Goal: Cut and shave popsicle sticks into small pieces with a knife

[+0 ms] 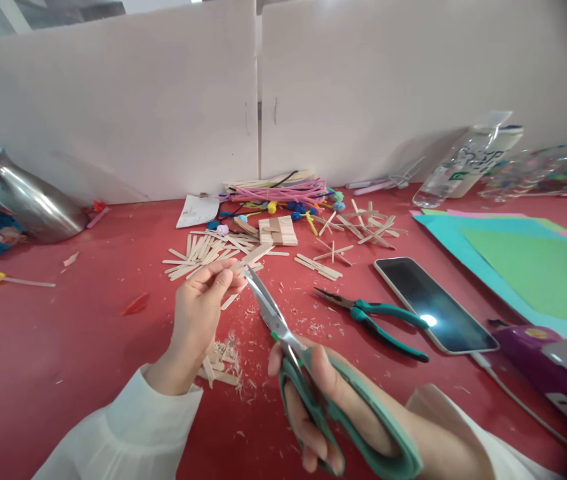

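Between the thumb and fingers of my left hand (202, 303) is a wooden craft stick (257, 255), its far end pointing up and right. My right hand (320, 400) grips green-handled scissors (270, 310), fingers through the loops. The blade tips are right beside the stick near my left fingertips; whether they touch it I cannot tell. Loose craft sticks (203, 250) lie spread behind my left hand, near a bundle of sticks (278, 231). Under my hands, wood shavings and cut pieces (222, 365) are scattered on the red table (128, 360).
Teal-handled pliers (383, 320) and a phone (433, 303) with a cable lie to the right, near a purple tool (538, 353) and coloured sheets (528, 267). Pipe cleaners (278, 190) and crossed sticks (373, 227) lie at the back. A metal jug (33, 197) is at left, a plastic bottle (456, 167) at right.
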